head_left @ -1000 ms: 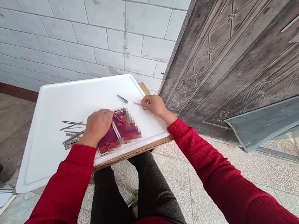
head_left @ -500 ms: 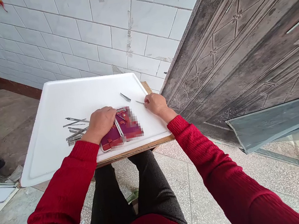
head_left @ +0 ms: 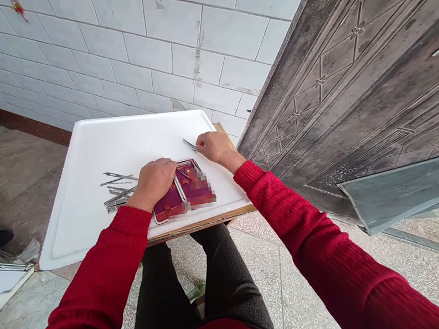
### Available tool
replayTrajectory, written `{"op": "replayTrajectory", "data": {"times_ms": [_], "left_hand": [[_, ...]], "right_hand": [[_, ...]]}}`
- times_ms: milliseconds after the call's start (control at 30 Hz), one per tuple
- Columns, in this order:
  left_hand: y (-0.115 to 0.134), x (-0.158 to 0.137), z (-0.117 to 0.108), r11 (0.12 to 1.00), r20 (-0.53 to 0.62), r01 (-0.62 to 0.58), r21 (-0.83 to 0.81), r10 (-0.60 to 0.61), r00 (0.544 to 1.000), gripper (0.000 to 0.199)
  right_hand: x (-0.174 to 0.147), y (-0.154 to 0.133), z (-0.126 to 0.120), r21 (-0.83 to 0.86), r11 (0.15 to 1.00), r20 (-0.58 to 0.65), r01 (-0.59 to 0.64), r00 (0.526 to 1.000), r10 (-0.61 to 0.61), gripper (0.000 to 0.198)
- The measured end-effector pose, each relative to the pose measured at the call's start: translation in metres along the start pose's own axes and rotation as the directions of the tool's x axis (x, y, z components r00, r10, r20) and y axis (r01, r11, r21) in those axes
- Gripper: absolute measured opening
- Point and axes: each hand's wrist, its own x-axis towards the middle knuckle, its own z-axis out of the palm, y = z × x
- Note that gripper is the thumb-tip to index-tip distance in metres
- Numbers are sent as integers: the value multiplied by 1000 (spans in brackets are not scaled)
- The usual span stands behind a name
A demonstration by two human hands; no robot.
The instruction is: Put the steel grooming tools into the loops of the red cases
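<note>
My left hand (head_left: 157,179) rests over the upper left part of an open red and purple manicure case (head_left: 170,198) and holds it, its fingers curled on the case. The case has a metal frame, and a few tools sit in its loops. Its right side is blurred out. Beyond the case's top right corner, my right hand (head_left: 213,146) has thumb and forefinger closed at the near end of a silver nail clipper (head_left: 188,144) on the white board. Several thin metal manicure tools (head_left: 119,181) lie left of my left hand, some crossing each other.
The white board (head_left: 81,193) lies on a wooden-edged table (head_left: 202,224). A tiled wall (head_left: 167,55) rises behind it. A dark patterned door panel (head_left: 315,81) stands close on the right. My legs (head_left: 230,280) are below the table's front edge.
My right hand has moved left to the nail clipper. The thin pointed tool it held no longer shows in its fingers. My left hand stays on the case. The view has shifted slightly.
</note>
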Motion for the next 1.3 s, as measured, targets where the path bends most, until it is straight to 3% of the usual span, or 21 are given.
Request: {"op": "replayTrajectory", "data": {"times_ms": [367,500,733,867,933,1000,1100,1200,1300], "left_hand": [[2,-1,-3,999,-8,-4,-35,4,1000,33],[2,-1,-2,1000,-2,-3,-8,3,1000,35],[1,-1,-1,1000,-6,1,-30,-1,1000,32],[1,-1,0,999,-9,2,-35,-2,1000,33],[1,-2,0,999,-11,3,-44,-3,1000,34],[1,-1,0,998,-22,-4,-65,2,1000,34],[0,0,-2,991,-82,8,-131,-19,996,31],[0,1,-3,963,-150,117,-243,-157,976,33],[1,2,-3,873,-116,223,-434,-300,947,40]], "right_hand": [[20,-25,11,-238,969,45,63,998,-54,26],[23,-27,12,-241,969,30,55,998,-49,25],[28,-20,18,-129,991,40,-42,998,47,25],[26,-13,17,172,981,3,-93,996,94,7],[24,-7,17,458,868,71,-193,981,180,5],[20,1,16,715,639,179,-282,958,223,11],[9,10,11,898,326,255,-295,953,162,12],[-7,10,3,934,198,295,-297,955,43,18],[-25,1,-3,925,183,345,-332,937,-44,22]]}}
